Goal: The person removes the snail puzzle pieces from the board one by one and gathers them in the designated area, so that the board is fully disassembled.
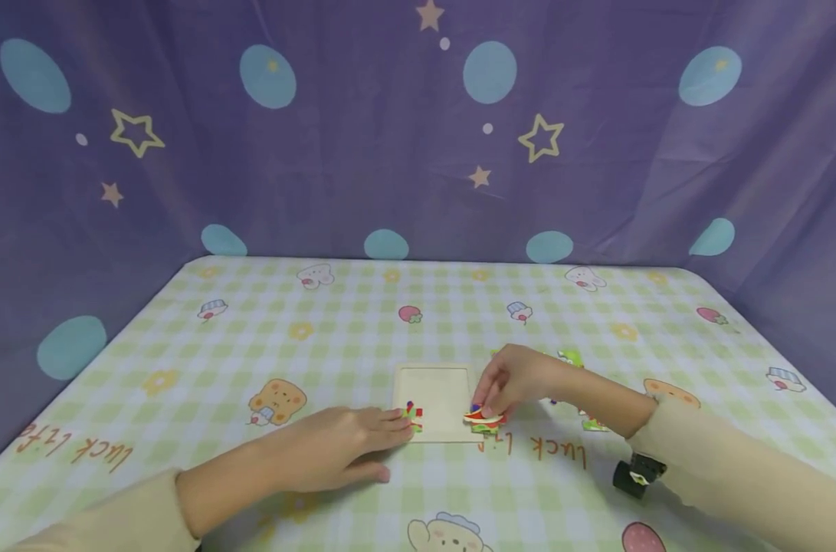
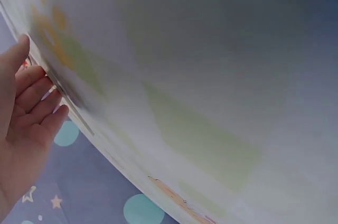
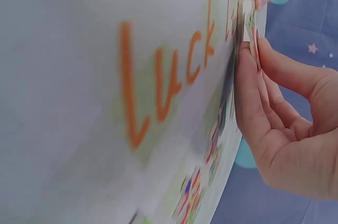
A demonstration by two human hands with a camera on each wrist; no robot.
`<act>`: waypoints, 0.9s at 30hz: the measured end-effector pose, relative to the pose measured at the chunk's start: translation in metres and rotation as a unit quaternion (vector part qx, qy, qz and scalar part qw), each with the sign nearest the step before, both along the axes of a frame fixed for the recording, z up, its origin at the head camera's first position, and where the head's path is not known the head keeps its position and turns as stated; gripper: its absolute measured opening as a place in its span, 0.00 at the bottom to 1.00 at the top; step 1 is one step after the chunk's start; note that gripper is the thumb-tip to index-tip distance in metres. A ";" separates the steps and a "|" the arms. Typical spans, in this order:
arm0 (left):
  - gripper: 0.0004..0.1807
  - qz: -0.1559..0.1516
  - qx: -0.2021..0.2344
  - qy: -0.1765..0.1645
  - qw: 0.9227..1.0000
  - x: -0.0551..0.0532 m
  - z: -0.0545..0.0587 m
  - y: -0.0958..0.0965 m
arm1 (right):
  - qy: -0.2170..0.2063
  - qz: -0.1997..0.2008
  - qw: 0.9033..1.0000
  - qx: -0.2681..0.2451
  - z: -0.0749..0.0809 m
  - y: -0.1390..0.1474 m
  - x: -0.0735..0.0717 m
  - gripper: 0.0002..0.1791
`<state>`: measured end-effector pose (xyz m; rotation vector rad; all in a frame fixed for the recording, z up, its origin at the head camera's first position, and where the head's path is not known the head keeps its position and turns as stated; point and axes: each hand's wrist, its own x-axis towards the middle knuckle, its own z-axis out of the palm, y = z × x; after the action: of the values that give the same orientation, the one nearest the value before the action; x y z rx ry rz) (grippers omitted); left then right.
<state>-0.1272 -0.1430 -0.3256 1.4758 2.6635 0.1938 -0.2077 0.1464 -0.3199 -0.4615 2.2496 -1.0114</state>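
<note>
A cream square puzzle tray (image 1: 440, 395) lies flat on the table, with a red and green puzzle piece (image 1: 415, 418) in its near left corner. My left hand (image 1: 342, 446) rests beside the tray, its fairly straight fingers touching that piece; the left wrist view also has this hand (image 2: 26, 108). At the tray's near right corner, my right hand (image 1: 513, 381) pinches a colourful puzzle piece (image 1: 482, 417) between thumb and fingers. In the right wrist view the pinched piece (image 3: 257, 49) is tilted against the tray edge. Part of it is hidden by the fingers.
Several loose puzzle pieces (image 1: 593, 424) lie to the right of the tray, partly behind my right forearm; the right wrist view has more pieces (image 3: 190, 195). A green checked tablecloth (image 1: 349, 345) covers the table. A purple curtain (image 1: 390, 184) hangs behind it.
</note>
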 end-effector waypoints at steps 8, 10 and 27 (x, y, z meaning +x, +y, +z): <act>0.30 -0.002 -0.004 -0.008 1.000 0.000 0.000 -0.002 | 0.041 -0.013 0.999 0.021 0.005 0.031 0.003 0.07; 0.31 0.000 -0.003 -0.015 1.000 0.000 0.000 -0.003 | 0.072 -0.012 0.997 0.035 0.007 0.037 0.005 0.06; 0.16 0.103 0.053 -0.125 0.985 -0.015 0.013 0.017 | 0.153 -0.010 0.981 0.121 0.008 0.068 0.014 0.06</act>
<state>-0.1420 -0.1259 -0.3124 1.1126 2.6275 0.5062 -0.1939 0.2146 -0.3122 -0.5174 2.6145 -0.6985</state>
